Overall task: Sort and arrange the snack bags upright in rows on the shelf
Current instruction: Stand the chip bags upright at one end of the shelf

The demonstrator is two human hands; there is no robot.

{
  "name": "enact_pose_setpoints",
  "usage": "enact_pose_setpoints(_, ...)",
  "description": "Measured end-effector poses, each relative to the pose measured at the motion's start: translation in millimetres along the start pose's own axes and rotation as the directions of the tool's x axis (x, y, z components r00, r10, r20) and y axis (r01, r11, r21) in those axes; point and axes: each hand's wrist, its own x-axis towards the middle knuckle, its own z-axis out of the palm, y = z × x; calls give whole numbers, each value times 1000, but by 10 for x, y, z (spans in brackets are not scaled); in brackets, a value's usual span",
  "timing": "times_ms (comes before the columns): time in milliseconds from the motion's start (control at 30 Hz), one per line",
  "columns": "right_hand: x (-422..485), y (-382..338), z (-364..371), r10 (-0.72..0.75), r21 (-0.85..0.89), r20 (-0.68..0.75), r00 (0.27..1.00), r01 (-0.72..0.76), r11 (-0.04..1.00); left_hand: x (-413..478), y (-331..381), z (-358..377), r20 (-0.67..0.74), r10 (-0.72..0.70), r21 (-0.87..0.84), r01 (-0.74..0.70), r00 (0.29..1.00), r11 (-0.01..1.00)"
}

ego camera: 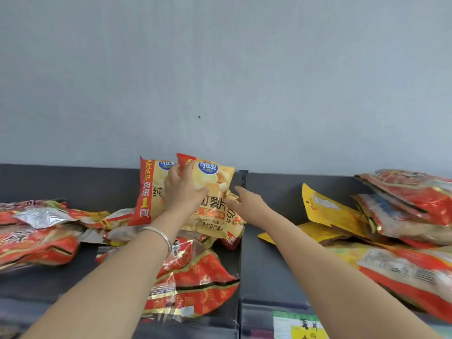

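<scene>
Head view: on a dark grey metal shelf (269, 260) against a pale wall, the left hand (182, 190), wearing a thin silver bracelet (160, 234), curls its fingers round a yellow crinkly chip bag with a blue round logo (215, 178), held tilted at the shelf's back. The right hand (247, 200) reaches with straight, loose fingers to that bag's right edge, holding nothing. Red foil snack bags (195, 277) lie flat below.
</scene>
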Motion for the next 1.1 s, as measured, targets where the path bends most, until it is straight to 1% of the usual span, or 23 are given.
enact_pose_setpoints(67, 105, -93, 128, 75, 152, -5, 997, -73, 986, 53, -114, 34, 100, -84, -196, 103, 991, 975)
enact_pose_setpoints(133, 162, -158, 251, 99, 266, 12, 995, -98, 959, 94, -214, 75, 243, -142, -444, 240, 960, 863)
enact_pose_setpoints(167, 175, -177, 296, 86, 318, 13, 996, -85, 944, 116, -261, 87, 301, -147, -528, 293, 942, 797)
enact_pose_setpoints(233, 195, -165, 338, 63, 412, -22, 998, -48, 910, 165, -328, 85, 377, -140, -600, 356, 916, 716)
enact_pose_setpoints(300, 218, -105, 309, 114, 485, -122, 986, -41, 873, 215, -368, 79, 403, -142, -618, 383, 904, 687)
enact_pose_setpoints(333, 235, -52, 281, 159, 476, -201, 967, -46, 878, 229, -376, 85, 396, -147, -622, 382, 907, 684)
enact_pose_setpoints(367, 263, 22, 256, 190, 417, -280, 941, -59, 907, 236, -377, 95, 378, -150, -627, 372, 913, 684)
enact_pose_setpoints(400, 288, 102, 234, 195, 300, -336, 922, -92, 950, 235, -371, 109, 353, -155, -635, 358, 923, 685)
enact_pose_setpoints(433, 323, 183, 221, 175, 151, -354, 919, -129, 980, 235, -358, 124, 324, -161, -641, 342, 932, 687)
enact_pose_setpoints(467, 361, 250, 216, 156, 6, -327, 932, -163, 987, 235, -341, 138, 293, -168, -638, 324, 941, 699)
enact_pose_setpoints(500, 398, 302, 223, 147, -105, -273, 951, -181, 978, 237, -318, 145, 260, -177, -612, 304, 949, 730)
enact_pose_setpoints(533, 424, 334, 236, 146, -182, -215, 966, -187, 965, 236, -292, 145, 220, -183, -548, 277, 958, 789)
enact_pose_setpoints(567, 455, 361, 257, 134, -248, -176, 975, -175, 953, 228, -261, 136, 165, -171, -434, 227, 971, 872)
enact_pose_setpoints(600, 483, 381, 280, 111, -306, -149, 983, -153, 940, 211, -228, 123, 91, -121, -280, 142, 988, 949)
enact_pose_setpoints(633, 515, 400, 305, 84, -355, -125, 989, -124, 927, 190, -194, 117, 6, -23, -122, 23, 1000, 992)
enact_pose_setpoints(667, 543, 413, 332, 68, -384, -98, 993, -101, 918, 169, -165, 123, -69, 112, 6, -112, 991, 994)
enact_pose_setpoints(700, 571, 423, 360, 66, -395, -74, 995, -90, 914, 148, -133, 137, -104, 252, 103, -242, 962, 965)
enact_pose_setpoints(733, 597, 431, 387, 75, -401, -57, 996, -91, 911, 124, -99, 152, -90, 369, 175, -351, 925, 920)
enact_pose_setpoints(767, 625, 438, 414, 85, -417, -47, 995, -97, 904, 101, -62, 168, -42, 459, 224, -440, 887, 870)
enact_pose_setpoints(833, 666, 448, 445, 100, -460, -48, 994, -111, 881, 60, 25, 218, 70, 563, 268, -559, 824, 785)
enact_pose_setpoints(933, 714, 452, 462, 137, -469, -45, 990, -142, 872, 9, 148, 319, 194, 606, 281, -635, 772, 719)
enact_pose_setpoints(1033, 723, 453, 446, 131, -442, -116, 985, -169, 881, -31, 193, 403, 288, 563, 359, -632, 775, 687)
enact_pose_setpoints(1100, 696, 457, 416, 128, -365, -175, 976, -185, 912, -38, 190, 406, 304, 530, 420, -611, 792, 671)
